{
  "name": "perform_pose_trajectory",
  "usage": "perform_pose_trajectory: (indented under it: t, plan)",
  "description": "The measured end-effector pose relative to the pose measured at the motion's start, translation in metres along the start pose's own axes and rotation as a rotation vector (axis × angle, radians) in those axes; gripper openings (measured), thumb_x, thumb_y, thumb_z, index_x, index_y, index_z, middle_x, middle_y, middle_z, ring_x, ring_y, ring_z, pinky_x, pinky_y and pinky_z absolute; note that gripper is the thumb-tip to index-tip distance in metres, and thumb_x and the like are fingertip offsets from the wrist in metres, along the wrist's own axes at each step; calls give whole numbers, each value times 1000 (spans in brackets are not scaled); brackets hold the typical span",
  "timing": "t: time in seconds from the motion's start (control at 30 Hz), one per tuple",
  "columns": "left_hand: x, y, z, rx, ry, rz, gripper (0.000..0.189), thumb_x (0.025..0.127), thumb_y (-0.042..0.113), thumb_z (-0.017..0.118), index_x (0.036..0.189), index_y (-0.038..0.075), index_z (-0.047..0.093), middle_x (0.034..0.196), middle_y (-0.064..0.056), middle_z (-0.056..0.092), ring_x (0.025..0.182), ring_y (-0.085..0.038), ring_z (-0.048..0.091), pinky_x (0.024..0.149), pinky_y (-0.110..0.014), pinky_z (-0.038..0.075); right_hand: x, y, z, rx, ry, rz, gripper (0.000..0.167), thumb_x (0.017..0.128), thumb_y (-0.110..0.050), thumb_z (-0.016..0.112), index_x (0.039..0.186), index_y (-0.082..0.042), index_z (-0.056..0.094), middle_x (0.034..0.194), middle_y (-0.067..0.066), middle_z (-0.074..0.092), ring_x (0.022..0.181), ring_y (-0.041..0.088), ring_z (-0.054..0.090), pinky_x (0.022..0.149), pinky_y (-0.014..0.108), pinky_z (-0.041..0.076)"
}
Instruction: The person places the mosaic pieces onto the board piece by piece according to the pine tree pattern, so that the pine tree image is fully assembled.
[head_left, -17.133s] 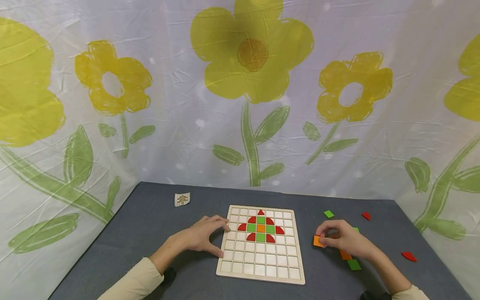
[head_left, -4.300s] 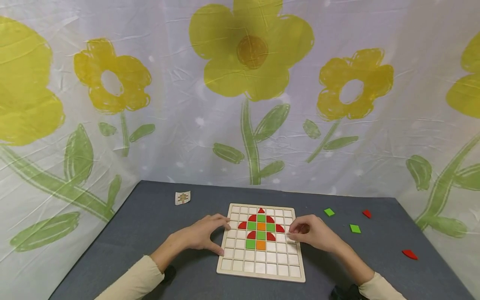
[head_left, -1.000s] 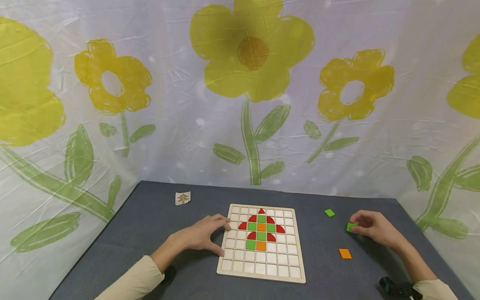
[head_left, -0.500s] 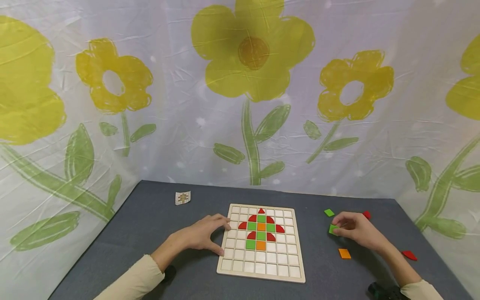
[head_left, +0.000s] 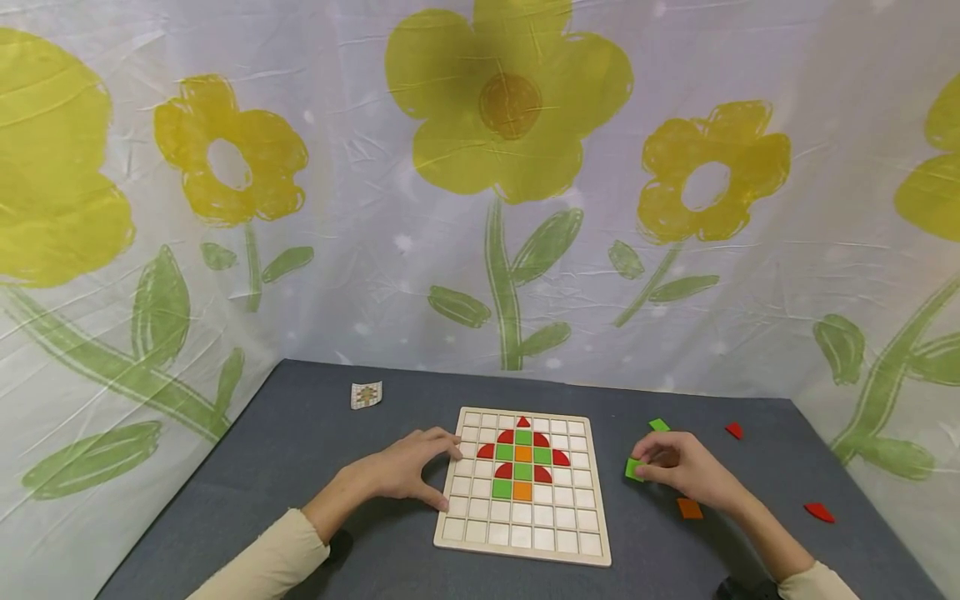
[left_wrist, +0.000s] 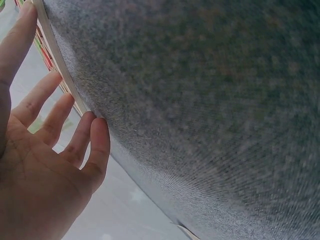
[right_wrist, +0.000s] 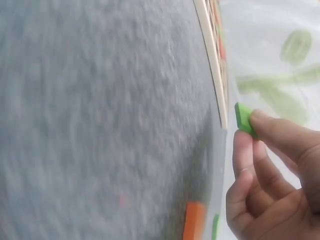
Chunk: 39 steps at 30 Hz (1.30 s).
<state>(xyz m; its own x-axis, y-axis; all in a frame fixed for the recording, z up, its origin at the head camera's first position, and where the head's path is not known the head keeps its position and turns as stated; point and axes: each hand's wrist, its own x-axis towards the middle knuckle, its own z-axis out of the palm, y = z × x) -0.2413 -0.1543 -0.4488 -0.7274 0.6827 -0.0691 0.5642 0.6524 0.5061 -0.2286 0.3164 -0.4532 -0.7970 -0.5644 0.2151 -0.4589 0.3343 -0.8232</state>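
Observation:
My right hand (head_left: 686, 468) pinches a green square tile (head_left: 633, 469) between thumb and index finger, above the table just right of the wooden grid board (head_left: 522, 557). In the right wrist view the tile (right_wrist: 243, 118) is held tilted, its other fingers curled below. My left hand (head_left: 405, 468) rests at the board's left edge, thumb and fingertips touching it, fingers relaxed. On the board, red, green and orange pieces form a pattern topped by a red triangle (head_left: 522, 422). Its lowest row holds a green square (head_left: 502, 489) beside an orange square (head_left: 522, 491).
An orange tile (head_left: 689, 509) lies under my right hand. Another green tile (head_left: 659, 425) is behind it, partly covered. Two red curved pieces (head_left: 734, 431) lie farther right. A small patterned card (head_left: 367, 395) sits at the back left. A flowered cloth hangs behind the table.
Since the earliest frame, a green and an orange square joined the pattern's bottom row. Over the last second my right hand carried the green tile left toward the board. My left hand stayed put.

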Motion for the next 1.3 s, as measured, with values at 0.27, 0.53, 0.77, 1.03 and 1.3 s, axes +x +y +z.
perform_pose_trajectory:
  t: [0.27, 0.53, 0.77, 1.03, 1.3]
  plan:
    - [-1, 0, -1, -7, -2, 10, 66, 79, 43, 88, 131, 14, 61, 151, -10, 44, 134, -37, 41, 106, -57, 34, 8, -8, 18, 34, -44, -37, 15, 94, -2, 72, 109, 0, 68, 102, 18, 66, 86, 28, 68, 72, 39, 58]
    - [-1, 1, -1, -8, 2, 0, 65, 79, 43, 88, 131, 15, 61, 151, -9, 44, 134, -37, 41, 106, -58, 35, 15, -16, 30, 81, -82, 8, 17, 95, -4, 72, 111, -1, 67, 105, 17, 65, 86, 29, 69, 74, 41, 58]
    - [-1, 1, 0, -5, -1, -5, 65, 78, 43, 88, 131, 15, 61, 151, -9, 44, 134, -38, 41, 106, -58, 35, 22, -20, 42, 83, -101, 10, 16, 95, -4, 72, 110, 0, 68, 102, 17, 66, 84, 31, 68, 71, 35, 57]
    - [0, 0, 1, -2, 1, -2, 66, 78, 44, 88, 131, 15, 61, 151, -9, 43, 133, -38, 42, 105, -57, 36, 37, -24, 57, 55, -134, -51, 13, 96, -5, 72, 108, -3, 69, 99, 14, 68, 81, 27, 67, 68, 32, 55]
    - [0, 0, 0, -7, 0, -1, 66, 79, 43, 88, 132, 14, 61, 151, -10, 43, 134, -38, 41, 106, -58, 34, 51, -29, 71, 50, -156, -73, 11, 94, -4, 73, 104, -3, 71, 98, 14, 68, 82, 23, 66, 69, 32, 56]
